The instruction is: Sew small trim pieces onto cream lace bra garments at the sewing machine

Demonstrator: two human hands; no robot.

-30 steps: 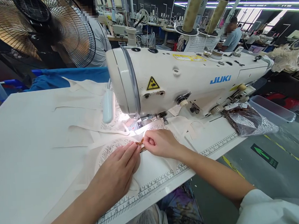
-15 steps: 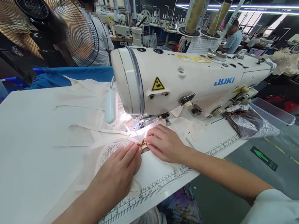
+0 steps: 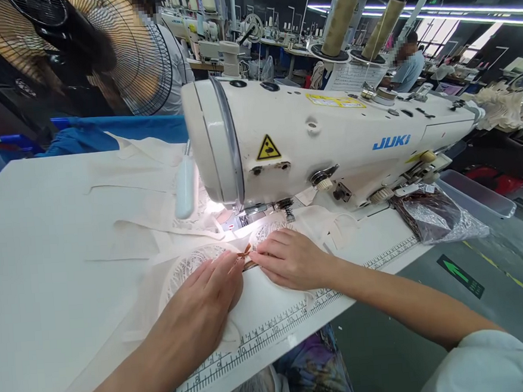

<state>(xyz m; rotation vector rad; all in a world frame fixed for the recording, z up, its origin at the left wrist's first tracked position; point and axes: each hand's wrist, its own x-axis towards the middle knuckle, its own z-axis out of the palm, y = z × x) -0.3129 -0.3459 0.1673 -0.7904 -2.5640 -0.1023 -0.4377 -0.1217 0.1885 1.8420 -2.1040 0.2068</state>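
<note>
Head view, centre of the frame: the left hand and the right hand meet fingertip to fingertip, each pinching a thin, glossy brown ribbon-like strip. It sits between two round lace panels of a cream, sheer fabric piece, spread on the white tabletop.

The lace panels look already set into the fabric. The strip seems crossed over or looped, but its shaping looks unfinished, since both hands hold it; whether any stitch fixes it cannot be told. The strip lies in front of the white sewing machine's needle area, nearer the wearer, so it does not appear to be under the needle.

More cream fabric pieces lie left of the machine, beside a pale blue lamp; how finished they are is unclear.
</note>
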